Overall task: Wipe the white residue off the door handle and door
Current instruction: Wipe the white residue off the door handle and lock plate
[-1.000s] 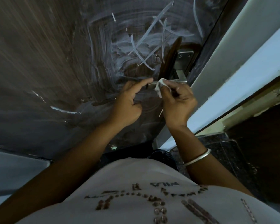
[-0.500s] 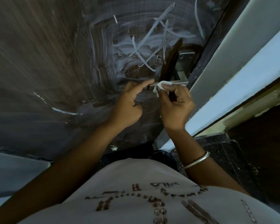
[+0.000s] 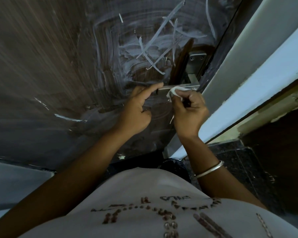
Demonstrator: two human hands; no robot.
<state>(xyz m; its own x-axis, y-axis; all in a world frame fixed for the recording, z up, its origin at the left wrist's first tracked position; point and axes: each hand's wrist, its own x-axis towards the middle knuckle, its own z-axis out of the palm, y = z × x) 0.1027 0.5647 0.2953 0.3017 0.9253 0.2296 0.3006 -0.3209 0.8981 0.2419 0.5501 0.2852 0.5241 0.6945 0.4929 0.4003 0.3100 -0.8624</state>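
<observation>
The right hand pinches a small crumpled white cloth between thumb and curled fingers and presses it against the underside of the metal door handle, about midway along the lever. The left hand holds nothing: its index finger reaches out straight to touch the lever's free end, while the other fingers curl in toward the palm (whether the thumb also meets the handle I cannot tell). The lever juts out from a metal plate near the door's edge. Above and left of it the dark wooden door carries white residue in swirls and streaks. A silver bangle circles the right wrist.
</observation>
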